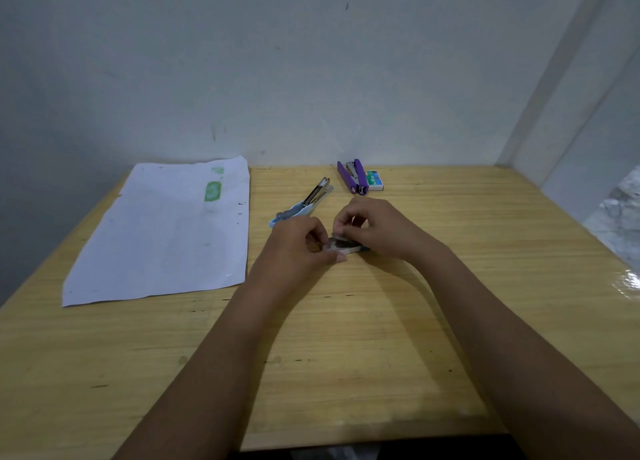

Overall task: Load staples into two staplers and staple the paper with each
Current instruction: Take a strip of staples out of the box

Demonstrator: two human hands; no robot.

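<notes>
Left hand [297,248], right hand [379,227] — pinching staple box [343,247].

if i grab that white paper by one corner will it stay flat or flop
Probably floppy: the paper looks like one thin sheet, and its left edge is kinked. Likely light, so a push should slide it over the smooth wooden table. It lies nearly flat, so catching an edge may be fiddly.

Nothing legible anywhere. Pale print on the green staple box [374,180] at one o'clock, too blurred to read. Green stamp [212,191] on the paper [166,238] at ten o'clock, likewise unreadable; small dark marks beside it, no letters discernible.
</notes>
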